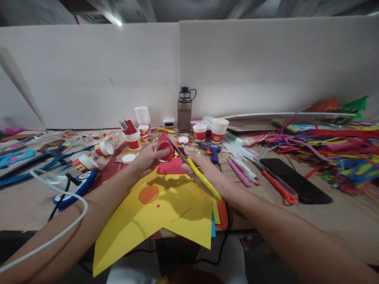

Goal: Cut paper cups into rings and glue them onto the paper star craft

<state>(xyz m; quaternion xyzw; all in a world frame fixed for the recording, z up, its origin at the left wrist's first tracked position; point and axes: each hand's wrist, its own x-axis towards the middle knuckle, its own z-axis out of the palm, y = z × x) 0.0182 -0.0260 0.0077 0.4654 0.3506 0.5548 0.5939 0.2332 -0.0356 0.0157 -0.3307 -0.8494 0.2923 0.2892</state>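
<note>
Between the thumb and fingers of my left hand [149, 157] is a red round paper piece [166, 156]; whether it is flat or cup-shaped I cannot make out. My right hand [207, 173] grips yellow-handled scissors [204, 179], whose blades reach up and left beside the red piece's right edge. Beneath both hands lie large yellow paper sheets [177, 201], with an orange paper circle [149, 194] and a tiny red scrap on top. Red paper [170, 167] sits just behind the yellow sheets.
White-and-red paper cups [219, 130], a water bottle [184, 112] and a blue glue gun [213, 152] stand or lie behind the hands. To the right are markers [238, 172], an orange utility knife [280, 185], a black phone-like slab [296, 181] and pipe cleaners [331, 150]. A white cable [83, 205] crosses my left forearm.
</note>
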